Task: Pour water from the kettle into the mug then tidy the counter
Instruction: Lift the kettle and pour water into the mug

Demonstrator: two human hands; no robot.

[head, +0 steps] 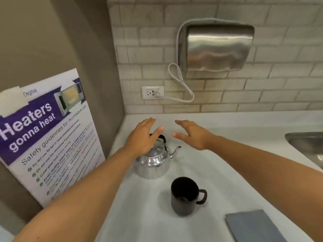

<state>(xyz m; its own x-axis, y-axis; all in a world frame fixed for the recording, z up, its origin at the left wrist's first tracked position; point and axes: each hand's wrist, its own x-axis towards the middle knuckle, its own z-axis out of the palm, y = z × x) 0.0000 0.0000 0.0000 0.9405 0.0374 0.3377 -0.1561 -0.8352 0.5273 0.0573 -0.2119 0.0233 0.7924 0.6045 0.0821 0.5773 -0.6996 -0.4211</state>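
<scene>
Hands first: your left hand (142, 137) is spread flat with the fingers straight, palm down over the top of the kettle (153, 162), covering its lid and part of the black handle; whether the palm actually touches the metal you cannot tell from this angle. Your right hand (191, 135) is likewise wide and empty, palm down, hovering above the bare surface (227, 180) just to the right of the kettle and past its spout.

You have the shiny metal kettle standing upright near the back left corner of the pale surface, its thin spout pointing right. Your dark mug (186, 196) stands upright nearer to you, apart from the kettle, with its handle turned to the right. At the lower right lies a folded grey cloth (253, 226), flat on the surface and apart from the mug.

On the tiled wall ahead of you hangs a steel hand dryer (216, 48), its white cord looping down to an outlet (152, 92). A microwave safety poster (47, 130) leans at your left, and a sink (307, 145) edge shows at far right.
</scene>
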